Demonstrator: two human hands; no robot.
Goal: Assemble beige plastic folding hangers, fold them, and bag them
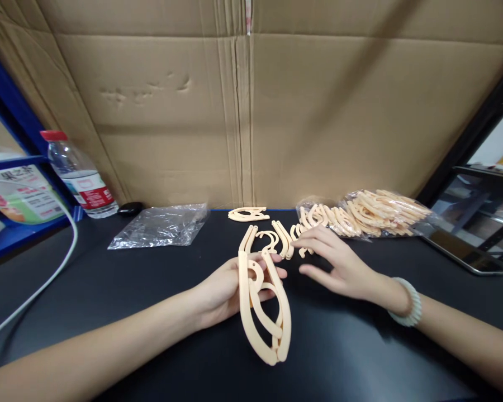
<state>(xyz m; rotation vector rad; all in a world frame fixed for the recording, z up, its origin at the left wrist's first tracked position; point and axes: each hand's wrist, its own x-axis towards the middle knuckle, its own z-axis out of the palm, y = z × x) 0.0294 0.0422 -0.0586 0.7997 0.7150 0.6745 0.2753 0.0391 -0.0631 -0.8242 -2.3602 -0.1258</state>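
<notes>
My left hand (222,293) is closed round a beige plastic folding hanger (246,312), folded up, its curved arms pointing towards me. The palm faces up, and part of the fingers is hidden behind the hanger. To the right, my right hand (335,259) hovers with fingers apart and nothing in them, beside loose beige hooks (298,230). Beyond my left hand lie a pair of hanger arms (248,237), a curved hook piece (270,239) and another set of arms (283,239). Farther back rests another folded hanger (248,214).
A clear bag of beige hanger parts (377,212) lies at the back right, near a dark tablet-like device (461,251). An empty plastic bag (161,226), a black mouse-like object (129,209), a water bottle (84,181) and a white cable (62,262) are left. Cardboard (159,111) walls the back.
</notes>
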